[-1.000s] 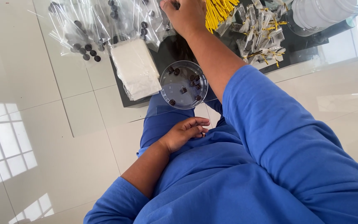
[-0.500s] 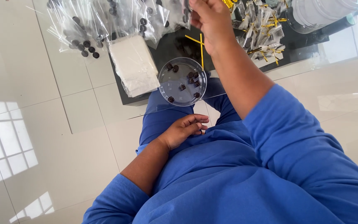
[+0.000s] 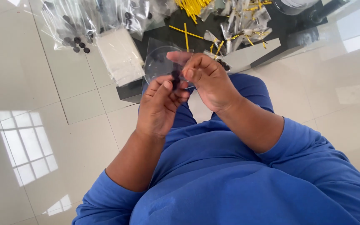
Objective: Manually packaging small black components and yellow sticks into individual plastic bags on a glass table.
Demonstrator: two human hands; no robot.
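Note:
My left hand [image 3: 159, 106] and my right hand [image 3: 208, 81] meet in front of me above my lap. Both pinch a small clear plastic bag [image 3: 163, 52] with their fingertips. A few dark round pieces [image 3: 175, 77] sit inside the bag, right where the fingers touch. A round clear dish [image 3: 155, 68] shows through the bag just behind it; I cannot tell what it rests on. Two loose yellow twist ties [image 3: 185, 32] lie crossed on the black table [image 3: 290, 29] beyond my hands.
The low black table holds a bunch of yellow ties [image 3: 194, 6], several filled clear bags tied in yellow [image 3: 246, 25], a white stack of flat sheets [image 3: 119, 56], and clear bags of dark round pieces [image 3: 73, 25]. Glossy pale floor tiles [image 3: 42, 137] surround me.
My right hand came back from the yellow ties at the far side of the table. My left hand rose from my lap, and both now grip the clear bag together.

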